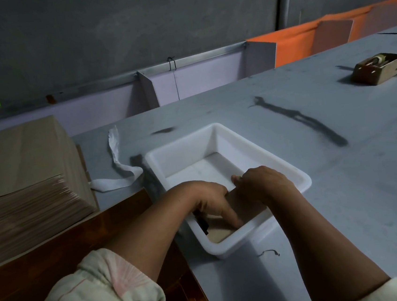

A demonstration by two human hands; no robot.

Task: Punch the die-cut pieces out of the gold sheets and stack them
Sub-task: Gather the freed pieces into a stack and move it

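A white plastic tub [226,147], rectangular with a thick rolled rim and smooth rounded corners, sits on the grey table [316,162], which is matt and streaked with dark smudges. Both hands are down in the tub's near end.

The pieces [246,203] stand on edge there as a thin pack of dull brown card, slanted across the tub's near end, with one more flat bit of the same card lying on the tub floor under them. The right hand [262,181] comes over the tub's right rim and has its fingers curled over the top edge of the pieces, gripping them. The left hand [210,201] reaches in over the tub's left rim, its forefinger stretched straight down along the card face to the tub floor. Its thumb and other fingers are hidden, so I cannot tell whether it grips or only presses. Something small and dark shows under that hand against the tub's left wall; it is too dim to make out.

Left of the tub is a tall pile of sheets [23,168], pale tan, flat on top, its near edge finely layered. It rests on a glossy brown sheet [56,251] that reaches to the tub's left side. A limp white strip [118,163], crinkled like cloth or paper, curls on the table just left of the tub's far corner. Well off to the tub's far right is a small open cardboard box [377,69] with a roll inside. The left arm wears a pale, soft sleeve [104,292] with a pink print, bunched above the elbow.
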